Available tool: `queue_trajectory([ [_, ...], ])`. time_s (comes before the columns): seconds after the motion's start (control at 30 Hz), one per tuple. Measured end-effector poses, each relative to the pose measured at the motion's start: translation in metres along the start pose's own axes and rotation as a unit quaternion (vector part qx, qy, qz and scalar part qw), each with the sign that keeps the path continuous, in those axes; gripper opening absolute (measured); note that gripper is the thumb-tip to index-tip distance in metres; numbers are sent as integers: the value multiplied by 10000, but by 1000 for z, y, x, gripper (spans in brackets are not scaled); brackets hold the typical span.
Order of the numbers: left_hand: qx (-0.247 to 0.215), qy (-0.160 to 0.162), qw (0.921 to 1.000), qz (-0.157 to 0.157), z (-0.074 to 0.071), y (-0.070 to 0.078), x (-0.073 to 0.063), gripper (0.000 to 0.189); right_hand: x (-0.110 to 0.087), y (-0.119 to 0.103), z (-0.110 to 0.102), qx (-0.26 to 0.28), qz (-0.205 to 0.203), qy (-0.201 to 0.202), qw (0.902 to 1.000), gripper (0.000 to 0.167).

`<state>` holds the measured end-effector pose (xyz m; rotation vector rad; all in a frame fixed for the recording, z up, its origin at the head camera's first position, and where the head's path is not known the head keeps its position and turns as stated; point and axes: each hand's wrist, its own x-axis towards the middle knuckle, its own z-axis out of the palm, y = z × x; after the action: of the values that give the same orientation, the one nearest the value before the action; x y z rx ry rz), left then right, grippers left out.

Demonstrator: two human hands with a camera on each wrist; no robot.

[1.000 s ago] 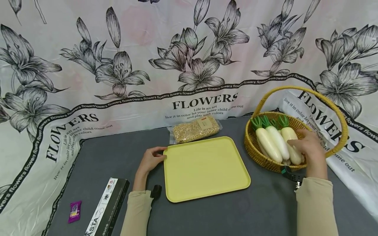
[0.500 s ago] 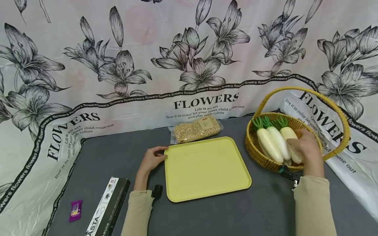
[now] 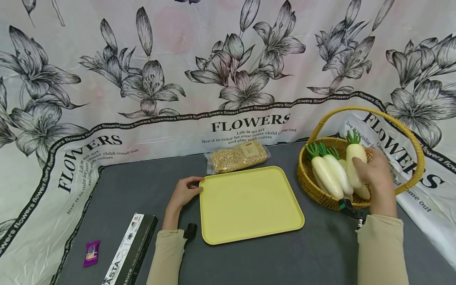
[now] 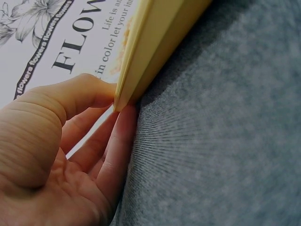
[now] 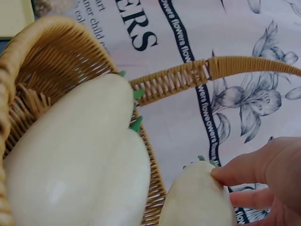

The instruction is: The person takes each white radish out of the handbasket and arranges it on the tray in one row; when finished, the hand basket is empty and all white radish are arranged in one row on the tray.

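My right hand (image 3: 379, 174) holds a white radish (image 3: 355, 153) with green leaf stubs, raised tilted above the others in the wicker basket (image 3: 307, 189). In the right wrist view, the thumb presses the side of this radish (image 5: 195, 200); the far fingers are partly hidden. Several more white radishes (image 3: 327, 177) lie in the basket, leaves toward the back. At the left, my left hand (image 3: 183, 193) pinches the upper left corner of a yellow tray (image 3: 251, 206). The left wrist view has the thumb on the rim of the tray (image 4: 150, 47) and fingers against its underside.
A bag of grains (image 3: 235, 158) lies behind the tray. A black and white pasta box (image 3: 132, 249) and a small purple packet (image 3: 91, 253) are at the front left. The basket's tall handle (image 3: 402, 124) arches over the radishes. A floral cloth (image 3: 171, 95) hangs behind.
My right hand has lifted one radish up out of the pile, leaf end rising toward the back. My left hand stays at the tray's corner. The head view has shifted slightly.
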<state>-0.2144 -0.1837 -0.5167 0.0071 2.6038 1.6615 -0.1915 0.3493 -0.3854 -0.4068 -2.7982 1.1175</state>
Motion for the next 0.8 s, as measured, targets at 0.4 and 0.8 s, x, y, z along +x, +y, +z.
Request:
queue_trajectory([
  [0.4, 9, -31, 10000, -53, -1, 1, 0, 36, -11, -28, 10, 1829, 405, -175, 9821, 76],
  [0.8, 103, 33, 9999, -86, 0, 2, -1, 35, -27, -46, 31, 2470, 764, -77, 9660, 77],
])
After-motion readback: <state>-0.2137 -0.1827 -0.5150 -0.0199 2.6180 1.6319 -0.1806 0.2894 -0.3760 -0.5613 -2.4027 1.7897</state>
